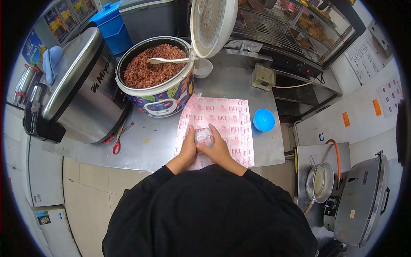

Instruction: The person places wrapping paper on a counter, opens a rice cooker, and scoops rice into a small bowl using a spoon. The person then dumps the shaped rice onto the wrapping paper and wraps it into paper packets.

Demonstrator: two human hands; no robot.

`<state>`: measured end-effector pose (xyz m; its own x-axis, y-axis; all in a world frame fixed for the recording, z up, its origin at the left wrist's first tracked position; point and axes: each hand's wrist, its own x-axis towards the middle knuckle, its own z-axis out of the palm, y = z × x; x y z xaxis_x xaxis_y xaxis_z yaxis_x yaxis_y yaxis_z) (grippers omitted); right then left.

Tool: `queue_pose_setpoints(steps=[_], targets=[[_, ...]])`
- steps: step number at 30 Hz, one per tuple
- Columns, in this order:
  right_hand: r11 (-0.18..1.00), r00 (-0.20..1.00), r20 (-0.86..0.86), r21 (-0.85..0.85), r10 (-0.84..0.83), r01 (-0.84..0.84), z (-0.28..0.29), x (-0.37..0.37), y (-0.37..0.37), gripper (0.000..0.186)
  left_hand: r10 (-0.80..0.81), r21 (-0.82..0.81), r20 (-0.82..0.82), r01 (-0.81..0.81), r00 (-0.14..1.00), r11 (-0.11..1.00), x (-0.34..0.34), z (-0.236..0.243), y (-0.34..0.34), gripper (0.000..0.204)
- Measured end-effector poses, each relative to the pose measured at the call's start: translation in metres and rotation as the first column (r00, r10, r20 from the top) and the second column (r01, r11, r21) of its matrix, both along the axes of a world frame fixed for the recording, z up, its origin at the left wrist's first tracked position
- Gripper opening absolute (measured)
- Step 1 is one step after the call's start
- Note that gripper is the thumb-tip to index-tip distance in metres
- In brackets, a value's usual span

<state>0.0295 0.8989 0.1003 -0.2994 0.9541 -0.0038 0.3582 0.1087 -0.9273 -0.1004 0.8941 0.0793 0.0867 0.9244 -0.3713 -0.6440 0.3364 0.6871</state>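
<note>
My left hand (186, 149) and my right hand (215, 147) are closed round a small rounded bundle (204, 135) wrapped in printed pink-and-white paper. They are over a stack of wrapping sheets (233, 115) with red print, lying on the steel counter (263, 150). A patterned rice cooker (160, 100) stands open beyond them, full of reddish-brown rice (145, 68), with a pale paddle (169, 60) across it and its lid (212, 23) raised. An empty blue bowl (263, 120) sits right of the sheets.
A large steel cooker (81, 85) stands at the left, red scissors (116, 145) beside it. Behind are a blue bucket (115, 30), a white bowl (203, 70), a square container (263, 77) and a glass warming cabinet (295, 25). At lower right are a pan (325, 182) and a grey appliance (359, 197).
</note>
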Motion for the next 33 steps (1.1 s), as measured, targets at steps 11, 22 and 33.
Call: queue_pose_setpoints(steps=[11, 22, 33], targets=[[0.874, 0.809, -0.368, -0.355, -0.457, 0.332, -0.001, 0.031, 0.22, 0.068, -0.011, 0.096, -0.988, 0.657, 0.157, 0.748, -0.012, -0.005, -0.01, 0.036], [0.806, 0.793, 0.146, 0.108, -0.592, 0.582, -0.042, 0.047, 0.352, 0.088, -0.088, -0.241, -0.934, 0.431, -0.346, 0.87, -0.015, 0.022, -0.033, 0.055], [0.907, 0.684, 0.654, 0.42, -0.324, 0.028, -0.028, -0.01, 0.325, 0.023, 0.058, -0.014, -0.949, 0.225, -0.31, 0.974, -0.046, 0.022, -0.044, 0.053]])
